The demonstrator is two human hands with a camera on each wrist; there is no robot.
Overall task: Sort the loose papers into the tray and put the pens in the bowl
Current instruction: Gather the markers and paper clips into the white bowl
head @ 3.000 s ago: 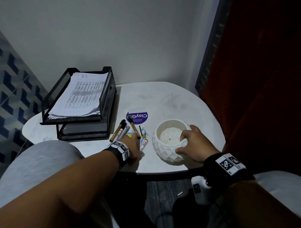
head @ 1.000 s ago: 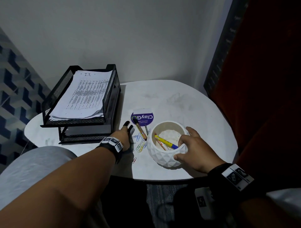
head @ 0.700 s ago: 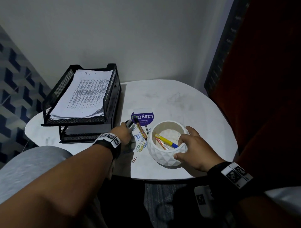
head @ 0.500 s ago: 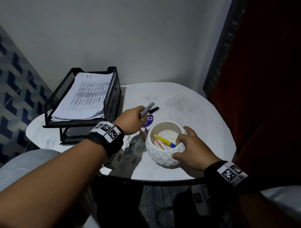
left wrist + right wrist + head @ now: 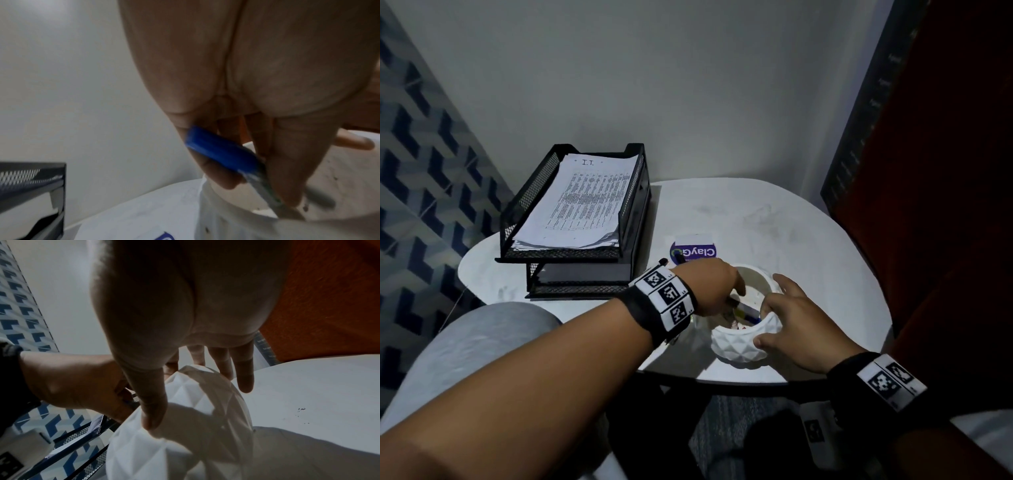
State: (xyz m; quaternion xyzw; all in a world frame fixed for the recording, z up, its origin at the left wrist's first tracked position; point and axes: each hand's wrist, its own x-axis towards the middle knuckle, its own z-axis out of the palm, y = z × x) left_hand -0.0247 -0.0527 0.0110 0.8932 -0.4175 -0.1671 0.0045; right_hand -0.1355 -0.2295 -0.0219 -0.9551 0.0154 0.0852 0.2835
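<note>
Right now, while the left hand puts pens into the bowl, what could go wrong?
1. The bowl stands near the table's front edge; a push could slide it off, though the right hand steadies it.
2. The left hand holds the blue-capped pen loosely; it may drop outside the bowl.

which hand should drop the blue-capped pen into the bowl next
Left. The left hand already pinches the blue-capped pen over the white bowl, while the right hand grips the bowl's side, steadying it.
</note>
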